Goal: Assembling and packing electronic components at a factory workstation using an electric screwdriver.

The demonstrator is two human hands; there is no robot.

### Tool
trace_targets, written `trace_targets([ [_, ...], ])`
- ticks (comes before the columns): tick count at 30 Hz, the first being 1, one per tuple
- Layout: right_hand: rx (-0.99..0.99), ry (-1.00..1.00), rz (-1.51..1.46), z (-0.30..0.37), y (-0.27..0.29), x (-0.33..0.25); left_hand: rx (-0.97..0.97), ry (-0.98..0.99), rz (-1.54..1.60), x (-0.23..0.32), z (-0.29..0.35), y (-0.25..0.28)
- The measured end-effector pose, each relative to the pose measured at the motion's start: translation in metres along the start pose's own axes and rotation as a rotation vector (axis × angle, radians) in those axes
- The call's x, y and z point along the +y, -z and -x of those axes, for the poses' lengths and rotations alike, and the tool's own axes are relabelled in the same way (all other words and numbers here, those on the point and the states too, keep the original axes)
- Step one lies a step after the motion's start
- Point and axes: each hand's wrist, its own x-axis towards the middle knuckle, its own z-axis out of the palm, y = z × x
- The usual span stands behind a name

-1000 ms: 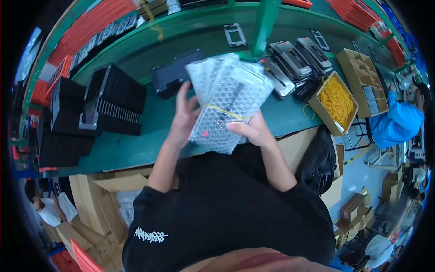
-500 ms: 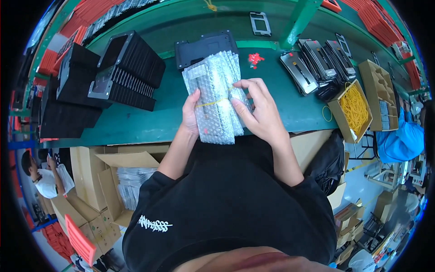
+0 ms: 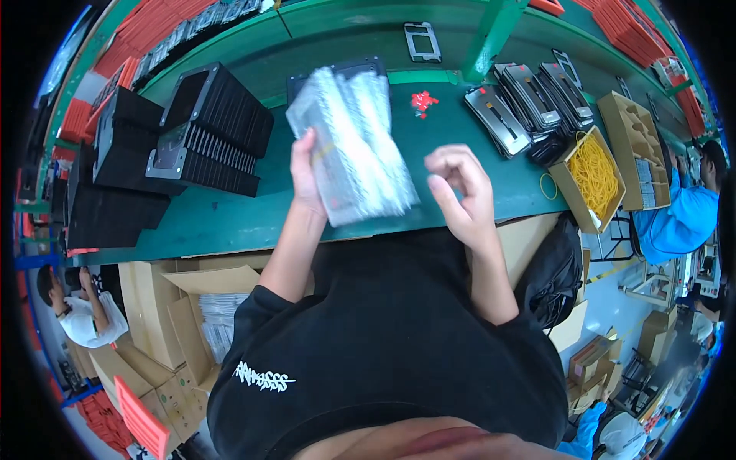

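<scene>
My left hand point(image 3: 305, 172) grips the left edge of a bundle of bubble-wrap pouches point(image 3: 354, 153), tilted and smeared by motion above the green workbench. A faint yellow rubber band point(image 3: 325, 150) crosses the bundle near my thumb. To the right, apart from the bundle, my right hand point(image 3: 466, 195) is in the air with its fingers half curled and thumb apart, and nothing shows in it. Behind the bundle lies a dark frame-like tray point(image 3: 373, 66), mostly hidden. Small red pieces point(image 3: 422, 102) lie on the bench just right of it.
Stacked black trays point(image 3: 222, 115) stand at the left. Toward the right are flat metal-and-black parts point(image 3: 498, 120), a cardboard box of yellow rubber bands point(image 3: 592, 172) and a divided carton point(image 3: 630, 138). An open carton point(image 3: 188, 322) holding pouches sits below the bench's left edge. People work at both sides.
My right hand has come off the bundle and moved right. With my left hand, the bundle has shifted left and up a little and tilted. The whole view has shifted slightly.
</scene>
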Motion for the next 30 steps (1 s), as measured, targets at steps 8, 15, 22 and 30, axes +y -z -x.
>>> trace_targets([
  [8, -0.092, 0.088, 0.307, -0.022, -0.021, -0.014, -0.044, 0.033, -0.061, -0.018, 0.016, 0.001],
  [15, -0.024, 0.031, 0.39, -0.006, -0.03, -0.004, -0.035, 0.077, -0.146, -0.022, 0.011, 0.017],
  [22, -0.144, 0.317, 0.086, 0.025, -0.004, 0.004, 0.043, -0.033, 0.085, 0.008, -0.005, 0.001],
  [30, 0.012, -0.176, -0.045, 0.008, 0.019, 0.004, 0.047, -0.13, -0.065, 0.004, 0.002, -0.004],
])
